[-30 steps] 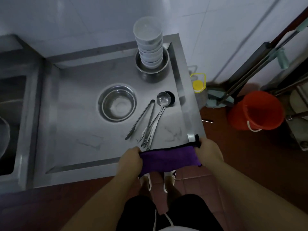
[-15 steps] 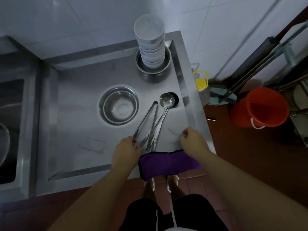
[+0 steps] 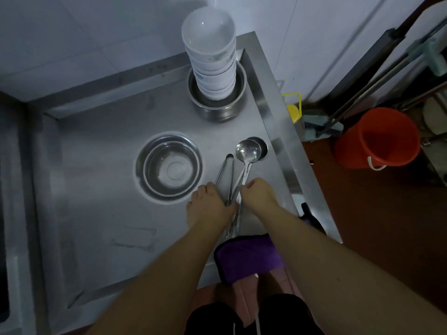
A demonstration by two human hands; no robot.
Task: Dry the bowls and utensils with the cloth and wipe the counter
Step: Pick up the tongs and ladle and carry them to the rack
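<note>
The purple cloth (image 3: pixel 246 258) lies folded at the steel counter's (image 3: pixel 101 189) near edge, dark-trimmed. Beyond it, the left hand (image 3: pixel 209 206) rests flat on the tongs (image 3: pixel 226 176), fingers together; the right hand (image 3: pixel 257 195) pinches the ladle (image 3: pixel 248 155) handle.

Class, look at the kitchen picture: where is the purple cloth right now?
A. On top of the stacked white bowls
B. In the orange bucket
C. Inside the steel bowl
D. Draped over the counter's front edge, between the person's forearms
D: the purple cloth hangs over the counter's front edge, between the forearms, while both hands are at the utensils.
</note>
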